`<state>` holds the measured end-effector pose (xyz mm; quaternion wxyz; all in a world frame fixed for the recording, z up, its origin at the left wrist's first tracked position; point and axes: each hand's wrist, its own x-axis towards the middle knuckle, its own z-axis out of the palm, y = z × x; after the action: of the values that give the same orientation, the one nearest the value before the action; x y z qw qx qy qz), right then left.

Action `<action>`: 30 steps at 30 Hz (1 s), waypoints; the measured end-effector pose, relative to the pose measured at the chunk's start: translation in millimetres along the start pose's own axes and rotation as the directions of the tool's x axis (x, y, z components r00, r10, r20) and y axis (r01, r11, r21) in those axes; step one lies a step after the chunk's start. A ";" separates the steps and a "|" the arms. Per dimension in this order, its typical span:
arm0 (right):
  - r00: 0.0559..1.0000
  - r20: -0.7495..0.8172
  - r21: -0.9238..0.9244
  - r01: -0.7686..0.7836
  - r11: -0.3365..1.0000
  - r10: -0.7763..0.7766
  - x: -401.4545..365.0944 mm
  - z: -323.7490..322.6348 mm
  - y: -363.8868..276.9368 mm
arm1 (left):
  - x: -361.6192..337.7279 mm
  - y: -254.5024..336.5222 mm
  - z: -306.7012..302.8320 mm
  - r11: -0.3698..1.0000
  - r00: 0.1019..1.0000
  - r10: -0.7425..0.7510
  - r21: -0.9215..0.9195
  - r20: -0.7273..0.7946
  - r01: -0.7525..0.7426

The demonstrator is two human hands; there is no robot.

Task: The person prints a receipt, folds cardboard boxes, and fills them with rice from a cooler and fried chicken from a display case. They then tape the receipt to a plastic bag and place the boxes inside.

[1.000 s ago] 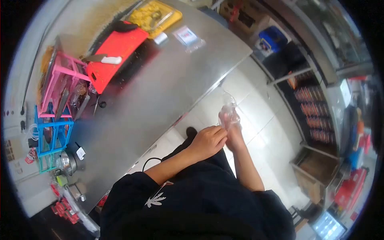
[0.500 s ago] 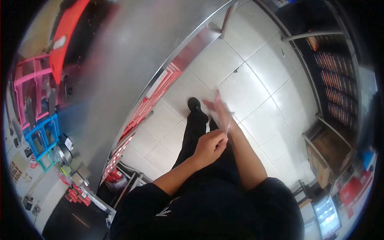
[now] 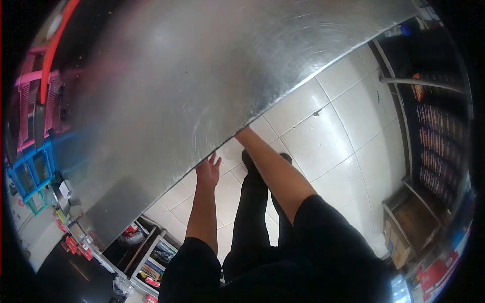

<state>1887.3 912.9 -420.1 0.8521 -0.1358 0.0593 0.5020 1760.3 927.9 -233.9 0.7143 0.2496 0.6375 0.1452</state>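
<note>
My left hand is at the near edge of the steel table, its visible fingers apart. I see nothing in it, but part of it passes under the tabletop. My right forearm reaches forward, and from the wrist on it goes beneath the same edge. The tabletop hides my right hand, so its fingers and anything in them cannot be seen.
Pink and blue plastic racks stand at the table's far left. Below its left end is a shelf with packages. A dark rack and a cardboard box are on the right, along the tiled floor.
Before, my left hand was gripping a clear plastic glove at my right wrist. Now my hands are apart, both reaching under the table edge, and the tabletop fills more of the view.
</note>
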 end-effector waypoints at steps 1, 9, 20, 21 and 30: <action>0.997 -0.071 -0.096 0.002 0.995 -0.009 -5.1 16.3 3.2 | 14.1 -2.9 -10.7 1.000 1.000 -0.008 -0.001 -0.001 0.008; 0.963 -0.265 -0.485 -0.084 0.871 -0.055 -27.7 73.8 -11.6 | 38.0 -14.1 -23.1 0.965 0.966 0.169 0.164 0.196 -0.202; 0.913 -0.326 -0.915 -0.239 0.324 -0.246 0.9 110.9 -46.5 | 39.0 -11.7 -11.3 0.986 0.990 0.140 -0.089 -0.010 -0.141; 0.908 -0.330 -0.924 -0.254 0.286 -0.258 1.7 113.7 -47.4 | 37.0 -5.4 -7.9 0.988 0.991 0.134 -0.073 -0.012 -0.135; 0.829 -0.451 -0.874 -0.486 -0.027 -0.331 -12.7 133.4 -62.9 | 25.2 32.0 -33.5 0.821 0.963 0.229 0.559 -0.142 -0.112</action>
<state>1931.2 912.2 -278.7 0.3976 -0.8348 -0.0688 0.3747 1734.6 973.5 -239.8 0.5287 0.4829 0.6966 0.0457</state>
